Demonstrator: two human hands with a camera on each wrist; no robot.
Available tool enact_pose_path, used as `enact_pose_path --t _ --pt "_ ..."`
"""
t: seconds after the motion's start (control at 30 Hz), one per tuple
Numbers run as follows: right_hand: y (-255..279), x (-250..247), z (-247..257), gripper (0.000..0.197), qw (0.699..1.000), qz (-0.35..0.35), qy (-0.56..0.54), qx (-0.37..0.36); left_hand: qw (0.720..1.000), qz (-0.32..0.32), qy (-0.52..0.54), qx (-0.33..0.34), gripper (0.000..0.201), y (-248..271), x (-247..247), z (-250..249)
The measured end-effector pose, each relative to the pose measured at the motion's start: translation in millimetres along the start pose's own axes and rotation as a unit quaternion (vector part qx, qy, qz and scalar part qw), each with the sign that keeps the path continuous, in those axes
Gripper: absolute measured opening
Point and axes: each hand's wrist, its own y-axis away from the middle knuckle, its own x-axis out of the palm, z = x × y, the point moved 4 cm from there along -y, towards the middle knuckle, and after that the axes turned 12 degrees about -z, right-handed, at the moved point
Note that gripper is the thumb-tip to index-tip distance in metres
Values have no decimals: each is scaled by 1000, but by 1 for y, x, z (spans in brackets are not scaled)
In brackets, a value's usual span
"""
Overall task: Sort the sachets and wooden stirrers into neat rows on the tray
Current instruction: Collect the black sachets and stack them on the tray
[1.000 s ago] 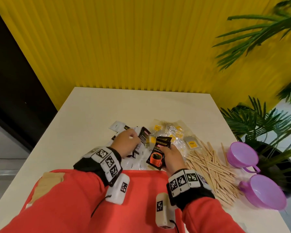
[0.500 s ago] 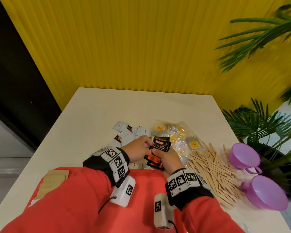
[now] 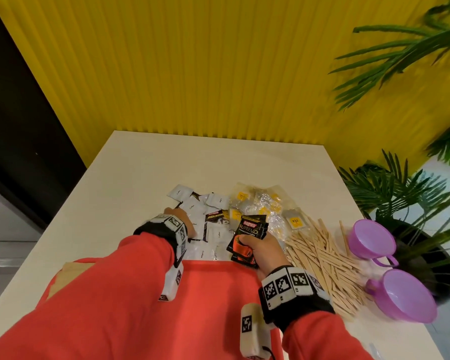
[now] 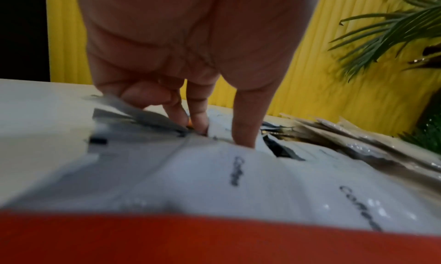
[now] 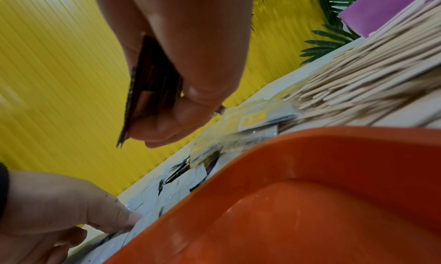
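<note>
My right hand [image 3: 255, 245] grips a small stack of black Kopiko sachets [image 3: 250, 229] upright, just beyond the far rim of the orange tray [image 3: 218, 281]. In the right wrist view the stack [image 5: 143, 83] sits between thumb and fingers [image 5: 186, 106]. My left hand [image 3: 173, 213] reaches into the left side of the pile of white coffee sachets [image 3: 213, 235]. Its thumb and two fingers [image 4: 198, 121] point straight down into the white sachets [image 4: 238, 183] and lift nothing. Wooden stirrers [image 3: 320, 258] lie in a loose heap on the right.
Clear tea sachets with yellow labels [image 3: 265, 203] lie behind the pile. Two purple cups [image 3: 369, 240] [image 3: 403, 297] stand at the table's right edge, with potted palms [image 3: 390, 193] beyond. A tan flat piece [image 3: 68, 274] lies left of the tray. A yellow wall is behind.
My left hand carried a black sachet to the stack in my right hand, let it go, then moved back left into the white sachets. The right hand keeps the stack.
</note>
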Motion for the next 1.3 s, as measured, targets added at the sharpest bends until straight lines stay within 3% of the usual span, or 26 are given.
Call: enact_pose_path --t 0.33,0.47,0.57,0.67,0.7,0.77,0.87,1.07,1.2,1.3 --pt "-3 -6 -9 21 1000 -4 15 -2 1000 15 5 -2 33 -7 2 5" --pt "-2 -5 -10 22 1000 -4 23 -1 998 10 59 -27 11 -15 -2 20" --pt "-1 -4 -10 24 999 -10 35 -2 995 10 75 -62 26 -20 -4 42" --pt "-1 -1 -11 24 999 -9 44 -2 991 32 71 -107 15 -22 -2 55" --pt "0 1 -12 23 999 -8 47 -2 990 13 77 -113 21 -21 -3 57" --pt "0 3 -12 22 999 -8 51 1 990 -36 79 -115 55 -21 -1 56" --pt "0 4 -11 21 999 -7 53 -1 992 -71 67 -83 62 -21 -1 44" --pt "-5 -1 -10 18 998 -16 62 -1 997 -24 63 22 66 -37 1 15" --pt "-10 -2 -11 18 998 -17 65 9 995 -21 40 89 59 -54 6 -4" --pt "-13 -2 -12 19 998 -14 59 8 995 -20 36 94 53 -64 9 -14"
